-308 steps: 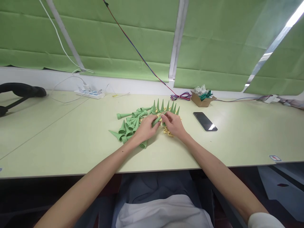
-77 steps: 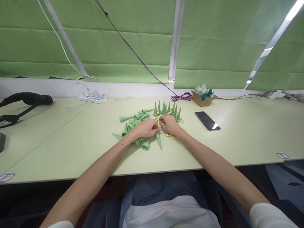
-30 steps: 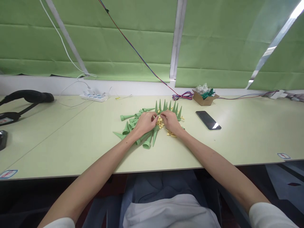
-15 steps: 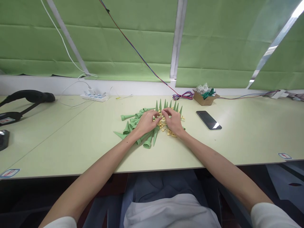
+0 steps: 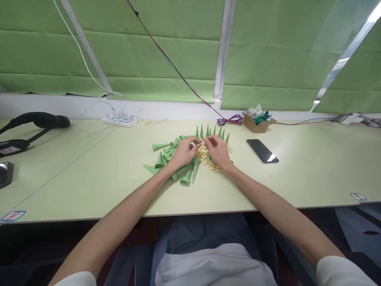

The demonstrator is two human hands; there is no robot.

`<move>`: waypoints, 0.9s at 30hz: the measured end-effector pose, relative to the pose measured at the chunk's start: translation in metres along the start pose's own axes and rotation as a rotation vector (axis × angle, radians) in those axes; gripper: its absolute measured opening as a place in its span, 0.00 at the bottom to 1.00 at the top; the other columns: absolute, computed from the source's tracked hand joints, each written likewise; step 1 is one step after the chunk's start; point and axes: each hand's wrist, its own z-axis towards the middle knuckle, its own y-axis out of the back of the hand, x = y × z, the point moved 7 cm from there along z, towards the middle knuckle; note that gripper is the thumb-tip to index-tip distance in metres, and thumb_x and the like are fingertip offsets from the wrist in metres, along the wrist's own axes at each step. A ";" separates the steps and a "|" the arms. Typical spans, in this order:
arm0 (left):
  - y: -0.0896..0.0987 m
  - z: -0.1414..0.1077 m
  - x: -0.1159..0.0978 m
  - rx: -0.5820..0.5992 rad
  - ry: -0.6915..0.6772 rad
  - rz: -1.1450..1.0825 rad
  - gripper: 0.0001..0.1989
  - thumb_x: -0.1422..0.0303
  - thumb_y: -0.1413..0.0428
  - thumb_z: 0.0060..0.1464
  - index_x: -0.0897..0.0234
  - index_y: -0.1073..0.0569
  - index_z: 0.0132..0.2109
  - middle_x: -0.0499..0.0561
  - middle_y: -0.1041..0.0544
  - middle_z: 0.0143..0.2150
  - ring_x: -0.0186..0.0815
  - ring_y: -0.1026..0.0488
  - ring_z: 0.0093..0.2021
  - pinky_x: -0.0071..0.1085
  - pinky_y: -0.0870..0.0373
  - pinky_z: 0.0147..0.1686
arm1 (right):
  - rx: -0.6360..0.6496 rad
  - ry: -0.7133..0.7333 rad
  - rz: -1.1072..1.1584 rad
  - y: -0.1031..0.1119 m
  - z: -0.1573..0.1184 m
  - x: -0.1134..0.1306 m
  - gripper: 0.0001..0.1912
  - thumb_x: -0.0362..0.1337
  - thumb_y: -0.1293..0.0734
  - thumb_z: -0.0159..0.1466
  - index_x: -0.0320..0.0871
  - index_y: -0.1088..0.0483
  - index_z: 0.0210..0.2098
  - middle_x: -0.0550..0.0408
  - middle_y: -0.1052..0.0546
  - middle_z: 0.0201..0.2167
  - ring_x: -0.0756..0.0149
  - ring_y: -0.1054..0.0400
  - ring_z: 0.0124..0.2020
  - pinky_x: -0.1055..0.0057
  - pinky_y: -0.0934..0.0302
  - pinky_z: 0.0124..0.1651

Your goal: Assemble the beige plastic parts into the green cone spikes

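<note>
My left hand point(image 5: 186, 151) is over the right side of a heap of green plastic spikes point(image 5: 185, 180) with wide, hollow round ends. Its thumb and index finger are curled towards each other. Facing it, my right hand point(image 5: 218, 151) is bent in a pinch above small yellow plastic pieces point(image 5: 204, 157) strewn between the hands. The fingertips are close together, and anything in them is too small to make out. Behind the hands, several green spikes point(image 5: 207, 130) stand point up in a row.
On the table point(image 5: 119, 178), a black phone point(image 5: 262, 151) lies to the right. Behind it is a small cardboard box point(image 5: 258, 126) with plastic wrap and green material. A coiled red-and-blue cable point(image 5: 230, 120) and a white power strip point(image 5: 119, 120) sit along the wall. A black curved object point(image 5: 35, 121) is far left.
My fingertips have drawn slightly apart, leaving a little more of the yellow pieces showing between them. The heap and the standing spikes look the same; the view has shifted slightly.
</note>
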 end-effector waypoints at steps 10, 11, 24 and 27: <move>-0.001 0.002 0.007 0.013 0.090 -0.175 0.17 0.54 0.45 0.58 0.65 0.27 0.37 0.48 0.27 0.29 0.29 0.39 0.22 0.28 0.42 0.23 | 0.039 -0.095 0.136 -0.002 0.003 -0.010 0.19 0.54 0.34 0.64 0.44 0.32 0.31 0.58 0.28 0.23 0.69 0.36 0.23 0.71 0.41 0.27; -0.001 0.002 0.007 0.017 0.074 -0.164 0.17 0.54 0.45 0.58 0.65 0.27 0.37 0.49 0.26 0.30 0.29 0.38 0.23 0.28 0.42 0.23 | 0.063 -0.095 0.156 -0.004 0.004 -0.009 0.19 0.55 0.34 0.63 0.44 0.32 0.31 0.58 0.28 0.23 0.70 0.37 0.22 0.71 0.41 0.26; -0.001 0.002 0.003 0.044 -0.025 0.036 0.14 0.59 0.47 0.61 0.65 0.26 0.36 0.51 0.21 0.35 0.34 0.28 0.30 0.31 0.34 0.34 | 0.148 -0.083 0.052 -0.005 0.006 -0.008 0.14 0.47 0.33 0.61 0.44 0.33 0.27 0.58 0.30 0.20 0.70 0.39 0.21 0.71 0.44 0.26; 0.003 0.003 0.001 0.059 -0.047 0.114 0.14 0.59 0.48 0.61 0.64 0.25 0.36 0.51 0.21 0.35 0.35 0.29 0.30 0.32 0.34 0.34 | 0.103 -0.076 0.042 -0.001 0.007 -0.008 0.14 0.47 0.34 0.62 0.44 0.33 0.27 0.58 0.30 0.20 0.70 0.39 0.21 0.71 0.44 0.25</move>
